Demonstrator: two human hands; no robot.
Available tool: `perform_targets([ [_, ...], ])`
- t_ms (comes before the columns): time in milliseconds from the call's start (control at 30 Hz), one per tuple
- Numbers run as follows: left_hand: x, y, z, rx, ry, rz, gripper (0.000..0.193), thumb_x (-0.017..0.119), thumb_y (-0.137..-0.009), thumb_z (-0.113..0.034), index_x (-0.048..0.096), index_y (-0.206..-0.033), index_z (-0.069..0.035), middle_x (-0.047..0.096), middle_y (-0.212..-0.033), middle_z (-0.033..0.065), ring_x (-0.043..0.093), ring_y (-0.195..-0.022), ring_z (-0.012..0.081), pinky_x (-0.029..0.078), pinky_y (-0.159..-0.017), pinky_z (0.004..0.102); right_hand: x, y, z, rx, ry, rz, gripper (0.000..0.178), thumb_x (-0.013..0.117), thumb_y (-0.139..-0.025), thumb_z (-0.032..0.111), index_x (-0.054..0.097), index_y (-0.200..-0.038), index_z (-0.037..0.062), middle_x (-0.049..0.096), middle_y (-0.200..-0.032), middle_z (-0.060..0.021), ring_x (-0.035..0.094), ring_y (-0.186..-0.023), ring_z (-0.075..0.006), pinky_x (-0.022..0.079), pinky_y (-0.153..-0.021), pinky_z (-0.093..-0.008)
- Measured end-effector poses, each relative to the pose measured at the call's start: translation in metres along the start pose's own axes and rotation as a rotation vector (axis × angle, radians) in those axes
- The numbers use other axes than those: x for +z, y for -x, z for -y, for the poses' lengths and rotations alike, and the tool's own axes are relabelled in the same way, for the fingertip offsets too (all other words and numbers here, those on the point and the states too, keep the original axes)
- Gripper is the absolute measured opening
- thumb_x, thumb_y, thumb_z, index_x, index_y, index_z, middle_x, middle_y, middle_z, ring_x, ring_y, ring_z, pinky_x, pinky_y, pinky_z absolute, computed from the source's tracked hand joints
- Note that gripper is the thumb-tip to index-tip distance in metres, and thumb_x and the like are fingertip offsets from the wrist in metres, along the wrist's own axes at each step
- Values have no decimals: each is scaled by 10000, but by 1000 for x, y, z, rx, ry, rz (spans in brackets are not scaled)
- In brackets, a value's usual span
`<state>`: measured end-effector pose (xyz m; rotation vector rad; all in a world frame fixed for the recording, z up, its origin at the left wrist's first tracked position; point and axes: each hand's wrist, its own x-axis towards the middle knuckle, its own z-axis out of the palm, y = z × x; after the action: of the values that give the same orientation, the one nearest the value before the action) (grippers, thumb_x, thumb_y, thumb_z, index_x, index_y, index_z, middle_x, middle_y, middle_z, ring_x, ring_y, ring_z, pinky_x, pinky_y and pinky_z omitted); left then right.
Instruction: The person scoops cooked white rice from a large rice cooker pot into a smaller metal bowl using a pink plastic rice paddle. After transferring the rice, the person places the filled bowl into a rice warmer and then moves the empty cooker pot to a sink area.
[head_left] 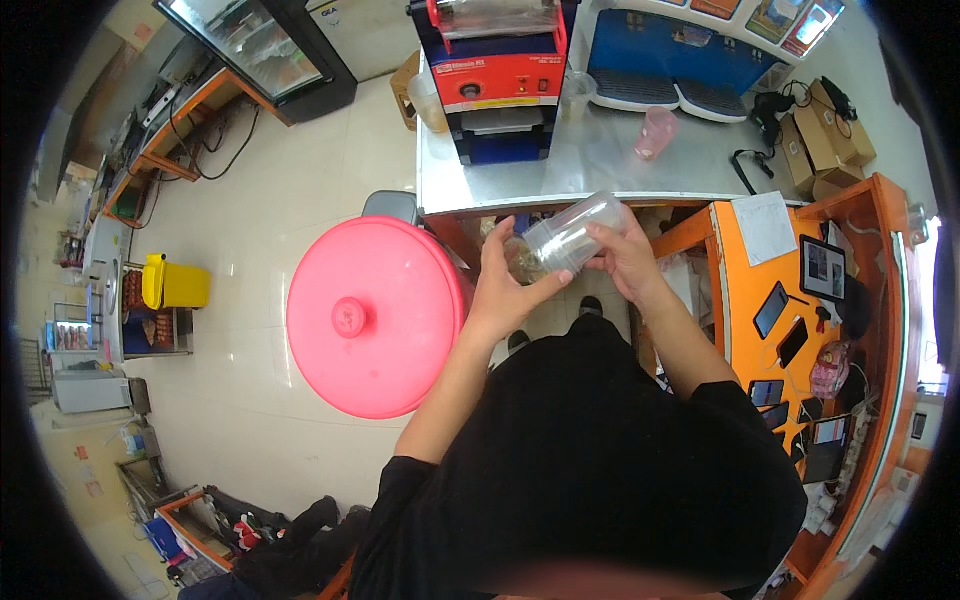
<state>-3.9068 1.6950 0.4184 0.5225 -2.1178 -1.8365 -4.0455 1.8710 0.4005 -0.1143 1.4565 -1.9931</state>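
Observation:
A clear plastic cup (580, 232), possibly several nested together, lies tilted between my hands in front of the metal counter. My right hand (627, 260) grips it near its upper right end. My left hand (503, 287) curls round the lower left end, thumb underneath and fingers on the far side. Something greenish-brown (527, 262) shows through the clear plastic beside my left palm; I cannot make out what it is. Beyond the cup, on the counter, stands a red and black cup-sealing machine (500, 75).
A large pink lidded bin (375, 310) stands close by my left forearm. The metal counter (600, 178) bears a pink cup (656, 134) and a blue dispenser (670, 60). At right, an orange desk (742, 300) carries tablets and phones. A yellow bin (178, 282) is far left.

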Motion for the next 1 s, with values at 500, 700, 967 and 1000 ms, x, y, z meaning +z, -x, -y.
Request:
perform_targets([
  [500, 76, -58, -25, -146, 91, -5, 845, 953, -688, -242, 463, -1316, 40, 597, -1187, 161, 623, -1092, 230, 538, -923, 358, -76, -61, 56, -2, -88, 17, 551, 692, -946, 216, 417, -1410, 100, 591, -1235, -119, 640, -1051, -220, 548, -827, -376],
  [700, 89, -78, -13, -202, 333, -191, 606, 844, -824, -115, 486, -1289, 37, 609, -1198, 146, 624, -1083, 205, 516, -957, 348, -167, -117, 76, -336, 94, -283, 680, 742, -910, 244, 370, -1459, 92, 570, -1287, -153, 618, -1131, -275, 527, -903, -410],
  [967, 128, -76, 2, -307, 528, -203, 550, 793, -868, -94, 493, -1308, 43, 623, -1200, 126, 617, -1104, 191, 479, -1006, 340, -216, -162, 18, -458, 1214, -328, 886, 862, -785, 308, 369, -1482, 72, 510, -1317, -222, 549, -1190, -355, 498, -961, -424],
  [1000, 134, -76, 0, -301, 470, -206, 556, 796, -862, -83, 492, -1310, 43, 622, -1198, 123, 615, -1106, 189, 482, -1001, 337, -212, -156, 19, -427, 1288, -389, 902, 861, -789, 309, 353, -1494, 72, 511, -1313, -216, 554, -1186, -342, 507, -950, -421],
])
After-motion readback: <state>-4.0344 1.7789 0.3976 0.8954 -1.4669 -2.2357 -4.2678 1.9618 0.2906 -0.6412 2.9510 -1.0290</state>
